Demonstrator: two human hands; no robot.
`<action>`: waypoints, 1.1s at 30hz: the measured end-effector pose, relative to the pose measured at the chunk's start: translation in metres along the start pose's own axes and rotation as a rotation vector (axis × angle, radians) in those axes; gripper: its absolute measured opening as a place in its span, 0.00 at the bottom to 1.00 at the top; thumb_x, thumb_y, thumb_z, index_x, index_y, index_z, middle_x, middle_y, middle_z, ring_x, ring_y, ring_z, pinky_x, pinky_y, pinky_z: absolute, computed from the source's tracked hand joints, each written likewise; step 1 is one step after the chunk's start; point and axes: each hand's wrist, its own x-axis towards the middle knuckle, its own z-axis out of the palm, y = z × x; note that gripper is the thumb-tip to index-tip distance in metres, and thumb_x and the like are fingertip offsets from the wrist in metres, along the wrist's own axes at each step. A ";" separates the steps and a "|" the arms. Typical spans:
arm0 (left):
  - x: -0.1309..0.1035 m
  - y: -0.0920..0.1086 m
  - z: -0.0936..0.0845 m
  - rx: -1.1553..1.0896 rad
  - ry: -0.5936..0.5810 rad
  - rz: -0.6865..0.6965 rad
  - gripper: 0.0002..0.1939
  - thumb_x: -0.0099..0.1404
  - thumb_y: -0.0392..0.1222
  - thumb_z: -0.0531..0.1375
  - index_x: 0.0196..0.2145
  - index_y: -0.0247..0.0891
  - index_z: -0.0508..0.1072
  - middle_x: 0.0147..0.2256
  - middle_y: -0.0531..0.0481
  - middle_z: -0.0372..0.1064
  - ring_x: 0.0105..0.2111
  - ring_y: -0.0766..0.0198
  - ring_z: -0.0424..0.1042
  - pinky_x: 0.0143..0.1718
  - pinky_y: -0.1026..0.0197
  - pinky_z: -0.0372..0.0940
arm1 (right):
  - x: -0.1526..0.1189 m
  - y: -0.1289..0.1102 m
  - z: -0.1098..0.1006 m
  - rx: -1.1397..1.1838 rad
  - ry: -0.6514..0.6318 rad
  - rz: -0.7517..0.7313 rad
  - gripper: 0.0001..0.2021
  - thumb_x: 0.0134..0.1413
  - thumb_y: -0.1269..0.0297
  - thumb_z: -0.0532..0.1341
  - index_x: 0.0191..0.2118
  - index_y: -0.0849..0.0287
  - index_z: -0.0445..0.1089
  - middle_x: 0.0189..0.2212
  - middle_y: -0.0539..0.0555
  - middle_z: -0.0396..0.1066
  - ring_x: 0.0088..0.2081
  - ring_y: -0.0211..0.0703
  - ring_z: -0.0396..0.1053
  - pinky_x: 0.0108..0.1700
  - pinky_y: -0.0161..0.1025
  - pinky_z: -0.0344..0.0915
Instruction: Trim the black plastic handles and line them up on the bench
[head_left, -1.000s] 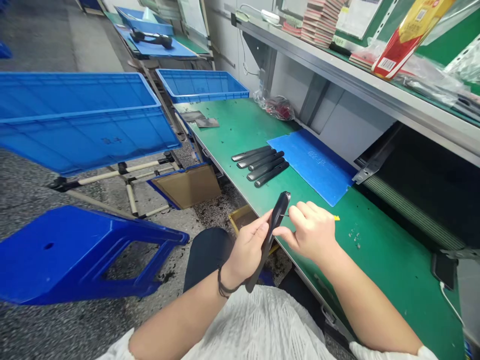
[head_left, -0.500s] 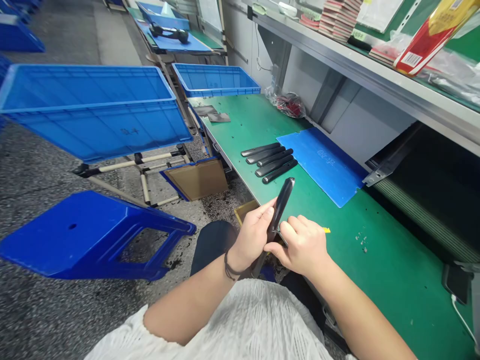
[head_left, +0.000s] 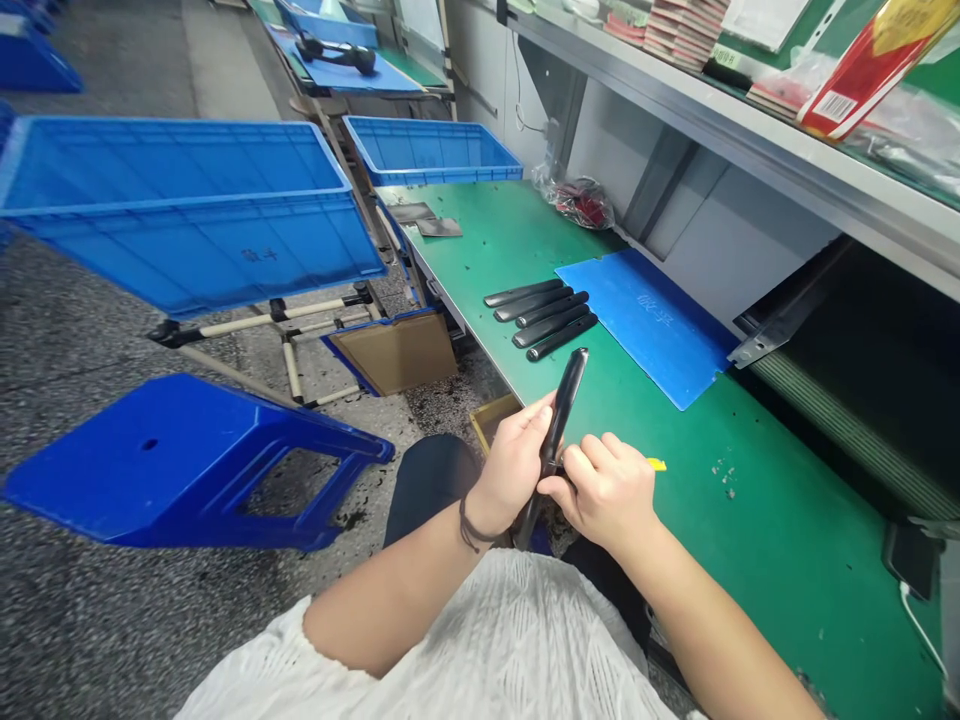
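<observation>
A long, glossy black plastic part (head_left: 568, 396) is gripped in my left hand (head_left: 517, 455), tilted so that its far end points up toward the table. My right hand (head_left: 611, 487) is closed around a yellow-handled knife (head_left: 657, 464), whose handle end sticks out past the fingers. The knife's tip meets the black part close to my left fingers; most of the tool is hidden in my fist. My right thumb reaches to the part's side. Beyond my hands, several similar black parts (head_left: 551, 318) lie side by side on the green table (head_left: 705, 540).
A blue sheet (head_left: 649, 320) lies on the table by the black parts. Blue crates (head_left: 187, 235) and a blue stool (head_left: 142, 460) stand to the left. A metal-edged shelf (head_left: 675, 90) overhangs the back. A phone (head_left: 911, 560) with a white cable lies at right.
Both hands stay on the black part and knife, shifting slightly right. The black part looks a little more turned, and the right thumb sits slightly higher. The whole view has shifted a little.
</observation>
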 end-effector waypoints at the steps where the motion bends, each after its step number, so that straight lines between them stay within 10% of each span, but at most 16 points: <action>1: 0.000 0.000 0.000 -0.007 -0.002 -0.006 0.28 0.76 0.57 0.56 0.62 0.34 0.74 0.23 0.56 0.57 0.23 0.69 0.53 0.24 0.65 0.53 | -0.001 0.000 0.000 -0.001 -0.002 0.005 0.32 0.74 0.39 0.45 0.24 0.57 0.63 0.22 0.50 0.59 0.28 0.42 0.50 0.32 0.43 0.44; 16: 0.006 -0.002 0.001 -0.200 0.042 -0.021 0.27 0.73 0.57 0.60 0.59 0.35 0.73 0.21 0.60 0.54 0.18 0.72 0.51 0.18 0.67 0.51 | -0.014 -0.019 0.003 0.148 -0.086 0.007 0.35 0.72 0.34 0.44 0.24 0.57 0.63 0.22 0.50 0.59 0.26 0.40 0.50 0.32 0.42 0.45; 33: 0.029 0.009 -0.026 -0.448 0.447 -0.112 0.12 0.77 0.49 0.55 0.42 0.38 0.70 0.21 0.61 0.55 0.13 0.74 0.49 0.14 0.70 0.45 | -0.034 -0.033 0.016 0.136 -0.059 0.033 0.23 0.70 0.41 0.56 0.36 0.58 0.69 0.25 0.51 0.62 0.29 0.42 0.56 0.31 0.42 0.50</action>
